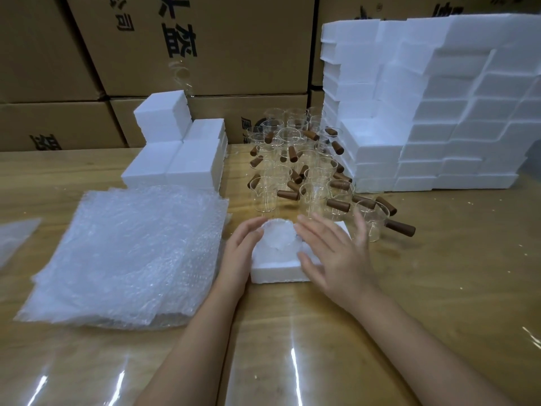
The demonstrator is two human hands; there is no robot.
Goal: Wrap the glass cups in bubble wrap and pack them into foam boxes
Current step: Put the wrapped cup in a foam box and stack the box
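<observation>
A white foam box half [276,271] lies on the table in front of me. A cup wrapped in bubble wrap [278,237] sits in its hollow. My left hand [241,250] rests against the box's left side, fingertips touching the wrapped cup. Over the box's right side hovers my right hand [333,253], fingers spread and straight. Behind the box stand several bare glass cups with brown wooden handles [307,171]. A stack of bubble wrap sheets [126,256] lies to the left.
Closed foam boxes [178,148] are stacked at the back left. A tall pile of foam box halves [433,112] fills the right rear. Cardboard cartons [205,48] form a wall behind. A clear plastic sheet [14,238] lies at the far left edge.
</observation>
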